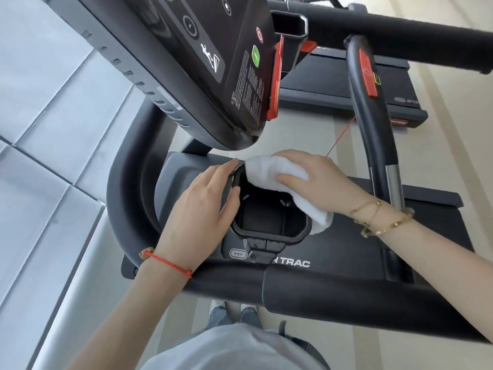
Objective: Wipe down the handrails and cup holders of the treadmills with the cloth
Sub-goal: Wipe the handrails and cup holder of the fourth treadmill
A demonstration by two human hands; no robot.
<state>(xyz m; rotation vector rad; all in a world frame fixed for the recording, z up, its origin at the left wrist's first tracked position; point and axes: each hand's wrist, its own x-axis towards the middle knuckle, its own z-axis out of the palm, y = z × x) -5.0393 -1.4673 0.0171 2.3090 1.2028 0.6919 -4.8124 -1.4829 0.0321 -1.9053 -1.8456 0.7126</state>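
Below the console (213, 62), white letters on the tray read "TRAC" — the start of the word sat hidden behind the cup holder (269, 209). Right hand (312, 177) gripped the white cloth (269, 172), thumb curled over it, pressing it on the holder's far right rim, cloth trailing down that side. Left hand (202, 206) lay flat — fingers straight, resting on the holder's left rim. Handrail (240, 281) ran under both wrists. On the second treadmill (373, 84), lettering was too blurred to read.
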